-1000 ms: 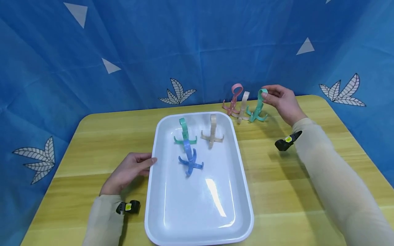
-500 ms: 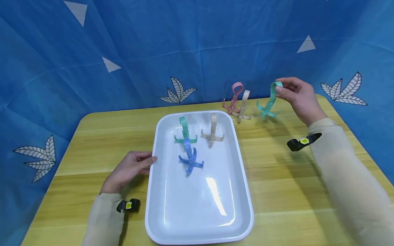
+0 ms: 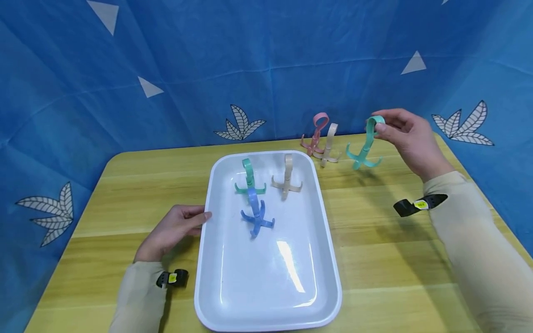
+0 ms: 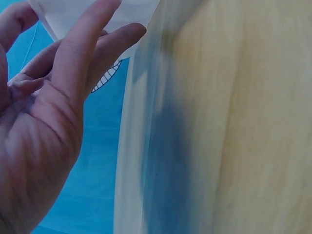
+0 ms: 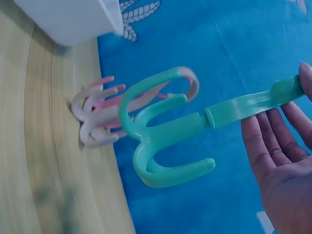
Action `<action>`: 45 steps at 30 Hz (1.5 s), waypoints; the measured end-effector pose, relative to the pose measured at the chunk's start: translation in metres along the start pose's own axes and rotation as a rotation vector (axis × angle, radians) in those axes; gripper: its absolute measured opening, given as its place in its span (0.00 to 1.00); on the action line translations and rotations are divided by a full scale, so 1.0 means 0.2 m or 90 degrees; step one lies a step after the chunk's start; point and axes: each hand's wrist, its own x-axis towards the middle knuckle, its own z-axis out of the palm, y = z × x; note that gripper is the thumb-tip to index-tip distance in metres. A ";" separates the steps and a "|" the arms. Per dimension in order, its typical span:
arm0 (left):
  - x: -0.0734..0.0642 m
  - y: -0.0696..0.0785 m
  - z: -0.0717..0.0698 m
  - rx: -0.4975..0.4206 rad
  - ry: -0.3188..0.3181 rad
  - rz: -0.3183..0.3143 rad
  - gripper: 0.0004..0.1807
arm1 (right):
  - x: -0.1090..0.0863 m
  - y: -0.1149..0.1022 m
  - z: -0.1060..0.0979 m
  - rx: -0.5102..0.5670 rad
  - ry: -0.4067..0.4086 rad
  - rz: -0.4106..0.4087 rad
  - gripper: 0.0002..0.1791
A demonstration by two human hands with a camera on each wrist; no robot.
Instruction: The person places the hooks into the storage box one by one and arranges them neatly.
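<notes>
Head view: the right hand (image 3: 410, 138) pinches a green hook (image 3: 365, 148) by its loop above the desk (image 3: 374, 277); well apart from it, the left hand (image 3: 175, 231) grips a white tray (image 3: 258, 282) by its rim. Left of the right hand stand a pink hook (image 3: 315, 140) and a cream hook (image 3: 329, 139); right of the left hand, 3 hooks (image 3: 257, 219) sit in the tray.

The head view looks forward and down over the tray (image 3: 254, 277); tilted wrist views look closely past left hand (image 4: 44, 122) and right hand (image 5: 287, 170); head and right share the held hook (image 5: 175, 130).
</notes>
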 end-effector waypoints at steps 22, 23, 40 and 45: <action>0.00 0.00 0.00 0.011 0.002 0.000 0.28 | -0.22 -0.19 0.18 -0.193 -0.032 0.069 0.20; 0.00 0.00 0.00 0.011 0.002 0.002 0.28 | -0.22 -0.20 0.18 -0.198 -0.035 0.069 0.21; 0.00 0.00 -0.01 0.020 0.007 -0.011 0.30 | -0.29 -0.29 0.29 -0.181 -0.066 0.013 0.16; 0.00 0.00 -0.01 0.023 0.000 -0.015 0.30 | -0.30 -0.30 0.37 -0.170 -0.103 0.019 0.16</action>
